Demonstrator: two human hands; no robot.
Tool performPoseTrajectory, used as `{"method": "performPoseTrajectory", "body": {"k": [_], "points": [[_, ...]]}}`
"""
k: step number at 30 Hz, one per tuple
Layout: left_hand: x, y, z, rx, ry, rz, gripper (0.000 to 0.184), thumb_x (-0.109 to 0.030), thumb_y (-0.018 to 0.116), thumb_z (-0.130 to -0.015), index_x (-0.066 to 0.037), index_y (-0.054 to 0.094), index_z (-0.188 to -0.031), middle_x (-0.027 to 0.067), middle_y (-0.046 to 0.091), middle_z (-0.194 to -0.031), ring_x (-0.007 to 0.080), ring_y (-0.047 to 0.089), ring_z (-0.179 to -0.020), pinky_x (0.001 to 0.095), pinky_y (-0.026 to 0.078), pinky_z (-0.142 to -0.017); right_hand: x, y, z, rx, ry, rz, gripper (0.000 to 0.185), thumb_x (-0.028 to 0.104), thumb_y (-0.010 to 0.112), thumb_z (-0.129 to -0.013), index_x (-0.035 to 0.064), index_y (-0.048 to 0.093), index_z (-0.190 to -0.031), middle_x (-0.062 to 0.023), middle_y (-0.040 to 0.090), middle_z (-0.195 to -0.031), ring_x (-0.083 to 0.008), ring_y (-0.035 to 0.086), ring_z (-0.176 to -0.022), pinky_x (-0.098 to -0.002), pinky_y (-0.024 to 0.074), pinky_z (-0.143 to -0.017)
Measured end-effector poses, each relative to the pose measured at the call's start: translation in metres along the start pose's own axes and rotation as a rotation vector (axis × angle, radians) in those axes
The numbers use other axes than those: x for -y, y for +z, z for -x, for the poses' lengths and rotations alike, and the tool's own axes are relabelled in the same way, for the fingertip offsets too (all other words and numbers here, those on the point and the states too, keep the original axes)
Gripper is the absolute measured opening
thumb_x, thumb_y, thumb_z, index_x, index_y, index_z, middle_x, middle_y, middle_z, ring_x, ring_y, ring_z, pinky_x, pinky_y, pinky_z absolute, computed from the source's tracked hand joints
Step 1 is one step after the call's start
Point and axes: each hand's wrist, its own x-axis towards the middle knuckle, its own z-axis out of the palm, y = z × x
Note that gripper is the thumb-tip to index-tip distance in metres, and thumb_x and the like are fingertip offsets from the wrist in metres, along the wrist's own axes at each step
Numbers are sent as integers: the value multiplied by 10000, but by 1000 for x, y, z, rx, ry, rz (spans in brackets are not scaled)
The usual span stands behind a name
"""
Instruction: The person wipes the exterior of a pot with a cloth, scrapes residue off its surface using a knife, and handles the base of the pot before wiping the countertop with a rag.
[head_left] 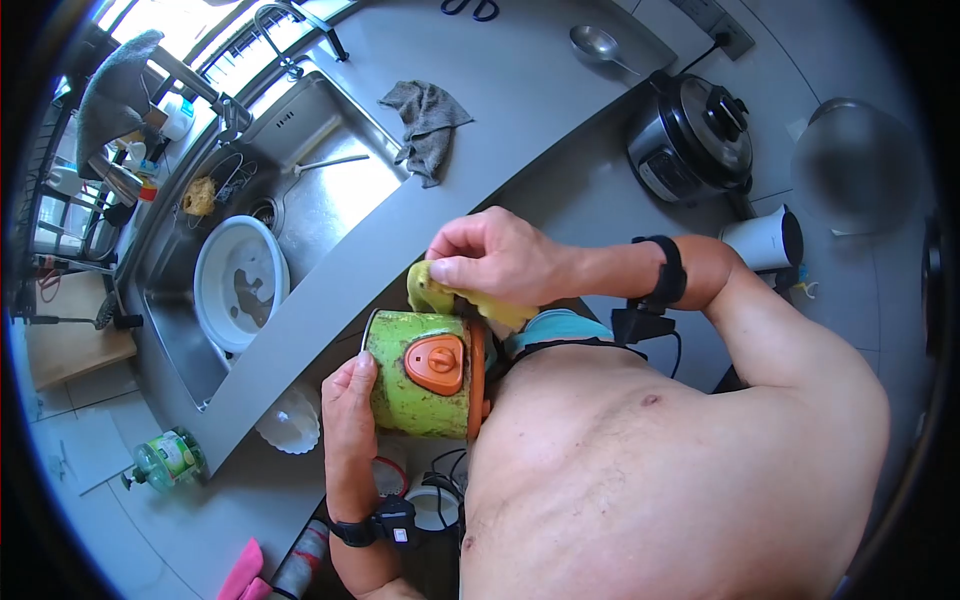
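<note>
Appliance body, cylindrical, green, with orange control panel and knob; brown-stained, scuffed; held with its orange-banded end facing right in view. Cloth, yellow, crumpled, hand-held, bunched along the appliance's upper side in view; contact uncertain.

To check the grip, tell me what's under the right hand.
A yellow cloth sticks out under the right hand, next to the green pot. Whatever the hand itself covers cannot be seen.
</note>
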Motion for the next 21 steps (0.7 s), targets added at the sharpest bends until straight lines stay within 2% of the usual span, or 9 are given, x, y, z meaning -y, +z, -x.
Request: {"method": "performPoseTrajectory", "body": {"k": [1, 4, 5, 6, 8, 11, 17, 20, 21], "points": [[-2, 0, 0, -6, 8, -2, 335, -289, 596, -1033, 21, 691, -1117, 56, 730, -1003, 113, 673, -849, 275, 539, -805, 7, 0, 7, 34, -7, 13, 185, 161, 663, -935, -10, 711, -985, -150, 725, -872, -193, 696, -801, -337, 546, -736], [-3, 6, 0, 4, 2, 0, 335, -284, 591, -1035, 24, 687, -1125, 56, 730, -1006, 116, 674, -852, 277, 540, -809, -10, 19, 21, 159, -591, 319, 145, 123, 654, -939, -4, 690, -999, -140, 683, -888, -230, 680, -730, -319, 543, -680], [-4, 8, -2, 20, -4, 2, 335, -281, 590, -1035, 26, 687, -1125, 57, 730, -1008, 117, 674, -853, 277, 539, -810, -9, 31, 25, 166, -691, 429, 145, 117, 663, -916, 6, 680, -1009, -164, 628, -891, -299, 667, -727, -355, 553, -646], [-5, 8, -3, 36, -8, 2, 334, -279, 588, -1036, 27, 687, -1126, 58, 729, -1010, 118, 674, -855, 277, 539, -810, -7, 38, 29, 261, -641, 586, 214, 106, 678, -873, 19, 660, -1067, -131, 587, -870, -279, 663, -711, -385, 553, -585], [-1, 4, -4, 38, -13, -9, 336, -275, 584, -1037, 31, 686, -1132, 61, 729, -1013, 119, 674, -854, 276, 539, -810, -6, 40, 34, 342, -667, 888, 315, 105, 687, -825, 22, 629, -1124, -103, 570, -856, -260, 658, -698, -376, 543, -528], [1, 8, -2, 45, -16, -22, 337, -269, 580, -1039, 36, 686, -1133, 62, 730, -1009, 118, 674, -850, 274, 539, -808, -13, 28, 38, 370, -789, 883, 364, 111, 685, -801, 12, 616, -1144, -86, 570, -863, -243, 658, -682, -352, 539, -513], [-2, 10, 0, 40, -1, -10, 322, -257, 577, -1042, 33, 690, -1122, 56, 731, -997, 106, 671, -843, 270, 539, -800, -8, 33, 34, 335, -834, 927, 337, 111, 678, -811, 32, 628, -1136, -82, 570, -849, -229, 662, -698, -339, 532, -516], [2, 8, 2, 40, 9, -66, 320, -262, 581, -1041, 28, 694, -1118, 53, 733, -992, 103, 672, -837, 264, 539, -794, -13, 24, 29, 331, -835, 825, 236, 92, 667, -835, 29, 656, -1062, -83, 554, -804, -235, 659, -695, -339, 533, -549], [4, 8, 4, 33, 16, -89, 321, -265, 583, -1041, 26, 696, -1117, 53, 733, -991, 102, 672, -834, 261, 539, -791, -14, 21, 26, 254, -824, 731, 189, 87, 656, -853, 24, 660, -1031, -91, 559, -793, -235, 657, -689, -335, 534, -565]]}}
